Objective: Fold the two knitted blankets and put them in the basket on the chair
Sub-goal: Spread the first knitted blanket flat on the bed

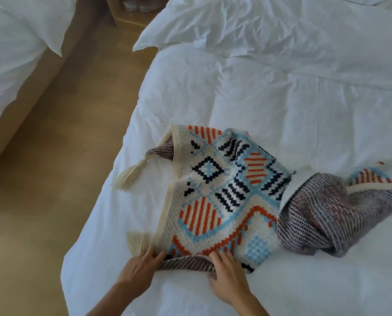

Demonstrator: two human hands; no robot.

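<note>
A knitted blanket [227,192] with an orange, light-blue, navy and cream pattern lies crumpled on the white bed. Its greyish reverse side [322,215] shows at the right, bunched in a heap, and cream tassels [131,174] hang from its left corners. My left hand [142,265] pinches the near-left corner beside a tassel. Gripping the near edge a little to the right is my right hand [227,274], fingers curled over the turned-up hem. I see only one blanket; the basket and chair are out of view.
The white duvet [259,92] covers the bed, with a pillow [236,21] at the back. A second bed with white bedding [15,53] stands at the left across a strip of wooden floor [53,144]. A wooden nightstand [131,17] is at the top.
</note>
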